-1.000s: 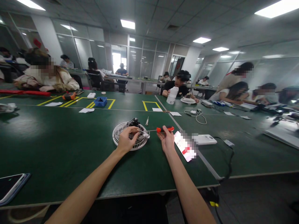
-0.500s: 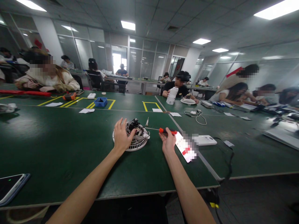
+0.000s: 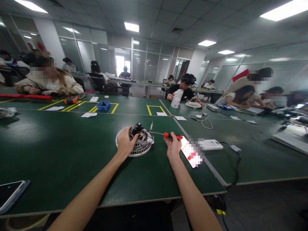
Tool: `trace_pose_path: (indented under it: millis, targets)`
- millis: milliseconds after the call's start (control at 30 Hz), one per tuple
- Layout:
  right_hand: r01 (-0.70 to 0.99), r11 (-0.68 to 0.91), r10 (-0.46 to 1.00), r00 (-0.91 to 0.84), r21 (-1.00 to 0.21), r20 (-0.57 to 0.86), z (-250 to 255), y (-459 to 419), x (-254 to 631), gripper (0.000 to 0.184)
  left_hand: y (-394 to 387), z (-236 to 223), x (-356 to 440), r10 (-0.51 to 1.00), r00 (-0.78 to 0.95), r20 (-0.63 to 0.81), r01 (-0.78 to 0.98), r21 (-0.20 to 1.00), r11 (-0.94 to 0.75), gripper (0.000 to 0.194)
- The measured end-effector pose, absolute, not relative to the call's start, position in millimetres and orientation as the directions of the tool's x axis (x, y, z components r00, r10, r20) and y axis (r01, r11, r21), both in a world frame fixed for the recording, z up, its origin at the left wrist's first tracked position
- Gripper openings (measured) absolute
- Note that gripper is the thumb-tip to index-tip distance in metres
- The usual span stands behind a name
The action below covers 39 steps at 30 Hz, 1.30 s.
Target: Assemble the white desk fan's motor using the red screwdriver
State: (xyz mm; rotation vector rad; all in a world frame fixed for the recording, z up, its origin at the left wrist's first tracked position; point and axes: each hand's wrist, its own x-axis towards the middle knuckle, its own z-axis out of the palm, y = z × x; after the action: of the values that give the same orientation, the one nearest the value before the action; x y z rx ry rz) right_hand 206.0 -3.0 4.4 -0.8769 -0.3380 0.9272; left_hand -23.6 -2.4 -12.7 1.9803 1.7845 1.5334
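A round white fan grille (image 3: 139, 150) lies on the green table, with a black motor part (image 3: 138, 129) and bundled wires (image 3: 145, 138) on top. My left hand (image 3: 125, 141) is closed around the left side of this fan assembly, thumb against the wiring. Between the thumb and fingers of my right hand (image 3: 173, 146) is a screwdriver (image 3: 168, 135) with a red and black handle. Its thin shaft points left, the tip close to the wires; whether it touches them I cannot tell. Just behind the tip stands a small pale pointed piece (image 3: 151, 125).
A lit phone (image 3: 191, 152) lies right of my right hand, near a white power bank-like device (image 3: 211, 144). Further back are a blue bin (image 3: 103, 106), paper slips and a white cable (image 3: 204, 120). Another phone (image 3: 13, 194) sits front left. Several people work around the tables.
My left hand's raised fingers have come down and curled onto the fan assembly. The right hand with the screwdriver has hardly moved.
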Motion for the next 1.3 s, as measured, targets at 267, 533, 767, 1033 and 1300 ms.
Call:
trace_pose_path:
  millis: [267,533,767,1033,1300]
  targets:
    - [-0.533,0.295,0.807,0.583,-0.793,-0.092,4.6,-4.6,203.0,0.054,-8.0,-6.4,-24.3,0.784,-0.199,0.588,0.71,0.638,-0.298,0.047]
    - [-0.47,0.255,0.804,0.588,-0.845,-0.085,2.5,-4.8,201.2,0.06,-10.0,-5.9,-23.8,0.768,-0.21,0.605,0.701,0.641,-0.313,0.045]
    - [-0.489,0.278,0.811,0.581,-0.827,-0.071,-3.3,-1.2,206.8,0.045,-9.5,-6.5,-23.9,0.771,-0.208,0.602,0.712,0.634,-0.303,0.044]
    - [-0.55,0.291,0.832,0.55,-0.783,-0.076,-1.7,-2.6,208.6,0.03,-8.6,-6.9,-24.3,0.769,-0.212,0.603,0.707,0.638,-0.306,0.045]
    - [-0.49,0.219,0.818,0.564,-0.844,-0.115,-0.5,-3.4,207.4,0.052,-9.7,-5.9,-23.7,0.77,-0.214,0.601,0.705,0.641,-0.304,0.049]
